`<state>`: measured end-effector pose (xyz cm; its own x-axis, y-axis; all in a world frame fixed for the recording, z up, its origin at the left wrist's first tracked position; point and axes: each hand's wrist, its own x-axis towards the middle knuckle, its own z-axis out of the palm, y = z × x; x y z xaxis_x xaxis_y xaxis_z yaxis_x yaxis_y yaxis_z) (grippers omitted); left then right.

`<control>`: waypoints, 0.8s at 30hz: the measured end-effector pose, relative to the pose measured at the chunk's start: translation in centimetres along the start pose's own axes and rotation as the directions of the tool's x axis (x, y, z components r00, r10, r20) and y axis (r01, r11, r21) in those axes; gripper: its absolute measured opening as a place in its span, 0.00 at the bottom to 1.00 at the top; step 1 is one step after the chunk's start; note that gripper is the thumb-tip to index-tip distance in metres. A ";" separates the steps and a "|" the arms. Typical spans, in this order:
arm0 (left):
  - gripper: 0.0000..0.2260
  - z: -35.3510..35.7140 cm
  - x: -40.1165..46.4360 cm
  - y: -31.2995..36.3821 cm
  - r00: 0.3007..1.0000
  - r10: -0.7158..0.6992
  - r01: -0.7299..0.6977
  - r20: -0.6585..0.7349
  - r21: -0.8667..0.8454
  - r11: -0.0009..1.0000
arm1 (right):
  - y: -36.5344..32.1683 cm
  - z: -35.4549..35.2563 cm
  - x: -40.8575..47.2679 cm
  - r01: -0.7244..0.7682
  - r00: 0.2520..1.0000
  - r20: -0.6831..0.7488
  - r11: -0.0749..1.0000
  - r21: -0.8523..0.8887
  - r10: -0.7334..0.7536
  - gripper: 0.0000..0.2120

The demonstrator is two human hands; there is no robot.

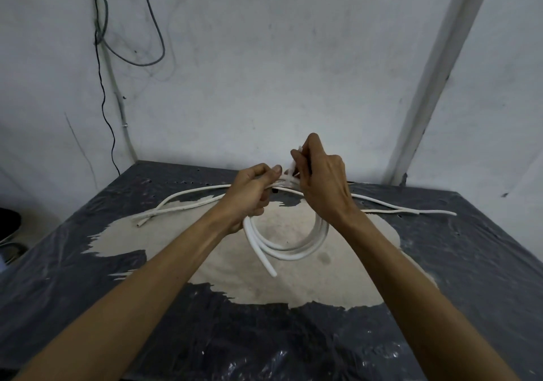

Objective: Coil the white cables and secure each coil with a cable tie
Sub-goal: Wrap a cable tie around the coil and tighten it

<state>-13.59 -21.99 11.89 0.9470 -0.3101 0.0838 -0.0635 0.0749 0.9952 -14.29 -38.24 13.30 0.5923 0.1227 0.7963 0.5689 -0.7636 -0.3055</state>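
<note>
A coil of white cable [282, 251] hangs above the table middle, held at its top. My left hand [249, 195] grips the top of the coil, thumb pressed on the bunched strands. My right hand [320, 180] is just right of it and pinches a thin white cable tie [293, 164] that sticks up from the bundle. One cable end [271, 272] dangles free below the coil. Two loose white cables [182, 207] lie uncoiled across the far side of the table, their right ends [426, 211] reaching past my right wrist.
The table [470, 263] is covered in torn dark plastic with a bare pale patch in the middle. A white wall stands right behind it, with grey and black wires [102, 42] hanging at the left and a white conduit [435, 86] at the right.
</note>
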 end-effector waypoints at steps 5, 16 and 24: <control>0.15 0.3 -0.5 -1.0 1.000 0.010 -0.011 0.022 0.010 1.000 | 0.7 0.6 -0.1 -0.315 0.949 0.038 0.949 0.031 0.314 0.11; 0.13 -0.5 -0.5 -1.6 1.000 -0.012 0.012 0.012 -0.020 1.000 | 0.0 -1.1 0.4 -0.641 0.763 0.424 0.653 0.404 0.488 0.17; 0.13 -0.8 -0.4 -1.9 0.999 -0.038 0.037 -0.001 -0.023 0.999 | -0.1 -0.9 0.3 -0.656 0.738 0.478 0.671 0.345 0.476 0.13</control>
<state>-13.59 -21.23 9.91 0.9491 -0.3117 0.0463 -0.0207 0.0850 0.9962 -14.69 -38.72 13.99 0.9808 0.0298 0.1928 0.1898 -0.3743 -0.9077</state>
